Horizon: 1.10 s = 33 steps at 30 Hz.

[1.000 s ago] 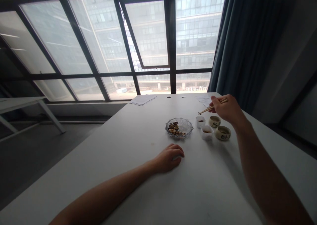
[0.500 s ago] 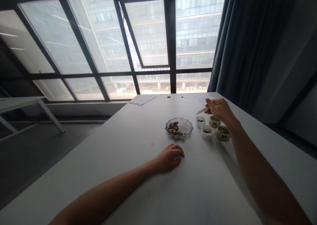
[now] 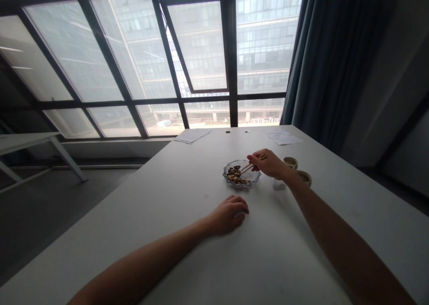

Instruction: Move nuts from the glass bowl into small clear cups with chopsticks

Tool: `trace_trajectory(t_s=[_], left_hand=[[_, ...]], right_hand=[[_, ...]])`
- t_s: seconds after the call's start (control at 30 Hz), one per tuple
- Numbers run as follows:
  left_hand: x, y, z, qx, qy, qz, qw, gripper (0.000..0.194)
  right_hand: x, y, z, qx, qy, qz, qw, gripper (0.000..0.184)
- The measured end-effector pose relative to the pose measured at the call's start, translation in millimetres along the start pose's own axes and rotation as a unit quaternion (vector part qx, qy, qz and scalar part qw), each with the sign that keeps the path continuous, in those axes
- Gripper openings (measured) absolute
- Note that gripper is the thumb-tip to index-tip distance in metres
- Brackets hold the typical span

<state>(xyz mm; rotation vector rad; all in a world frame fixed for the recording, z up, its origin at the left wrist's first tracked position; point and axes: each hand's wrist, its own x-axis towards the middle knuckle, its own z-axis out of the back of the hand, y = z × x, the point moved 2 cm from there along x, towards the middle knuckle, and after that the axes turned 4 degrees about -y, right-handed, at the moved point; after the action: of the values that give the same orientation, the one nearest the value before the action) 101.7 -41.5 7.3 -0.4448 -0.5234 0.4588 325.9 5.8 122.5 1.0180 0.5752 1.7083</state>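
Observation:
My right hand (image 3: pixel 264 163) is closed around a pair of wooden chopsticks (image 3: pixel 247 167). Their tips reach into a clear glass bowl with a scalloped rim (image 3: pixel 258 176), at a heap of brown and pale nut-like pieces (image 3: pixel 236 174). Whether the tips grip a piece is too small to tell. Just in front of the bowl, my left hand (image 3: pixel 229 214) rests on the table, fingers loosely bent, thumb apart, holding nothing. Beneath my right wrist a small white cup (image 3: pixel 279 185) is partly covered; the other white cup is hidden.
Two round beige pots, a farther pot (image 3: pixel 291 162) and a nearer pot (image 3: pixel 305 177), stand right of the bowl, partly behind my right arm. Paper sheets (image 3: pixel 284 137) and more papers (image 3: pixel 191 136) lie at the far end of the white table (image 3: pixel 174 184).
My right hand has moved left and nearer with the chopsticks, from above the small cups to the glass bowl. It now covers much of the cups. My left hand stays put.

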Motion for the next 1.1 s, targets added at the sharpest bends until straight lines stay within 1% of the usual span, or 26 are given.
trace_trajectory(t_s=[0.13, 0.27, 0.33, 0.43, 0.53, 0.7, 0.8, 0.9, 1.0, 1.1], left_hand=[[1, 0, -1.5, -0.001, -0.002, -0.002, 1.0, 0.022], [2, -1, -1.3, -0.002, -0.001, -0.003, 1.0, 0.022], [1, -2, -0.7, -0.002, 0.001, -0.003, 1.0, 0.022], [-1, -2, -0.5, -0.002, 0.001, -0.003, 1.0, 0.022], [-3, 0, -2.1, 0.0, 0.001, -0.003, 1.0, 0.022], [-5, 6, -4.4, 0.0, -0.003, -0.005, 1.0, 0.022], [-6, 11, -4.2, 0.001, -0.002, -0.004, 1.0, 0.022], [-7, 14, -2.9, 0.001, 0.0, -0.002, 1.0, 0.022], [-8, 15, -1.3, 0.002, 0.003, 0.002, 1.0, 0.021], [-9, 16, 0.1, 0.002, 0.005, 0.005, 1.0, 0.021]], right_hand=[[2, -6, -5, 0.03, 0.012, -0.002, 0.999, 0.045], [4, -12, -10, 0.055, 0.02, -0.028, 0.998, 0.048], [5, -14, -11, 0.061, 0.01, -0.041, 0.997, 0.049], [5, -12, -8, 0.072, -0.03, -0.042, 0.996, 0.05], [2, -3, 4, 0.078, -0.076, -0.032, 0.994, 0.049], [-10, 18, 37, 0.045, -0.154, -0.048, 0.986, 0.041], [-17, 24, 57, 0.014, -0.19, -0.06, 0.98, 0.037], [-23, 26, 72, -0.021, -0.225, -0.075, 0.971, 0.036], [-25, 24, 82, -0.053, -0.238, -0.092, 0.965, 0.037], [-25, 15, 85, -0.081, -0.208, -0.13, 0.966, 0.039]])
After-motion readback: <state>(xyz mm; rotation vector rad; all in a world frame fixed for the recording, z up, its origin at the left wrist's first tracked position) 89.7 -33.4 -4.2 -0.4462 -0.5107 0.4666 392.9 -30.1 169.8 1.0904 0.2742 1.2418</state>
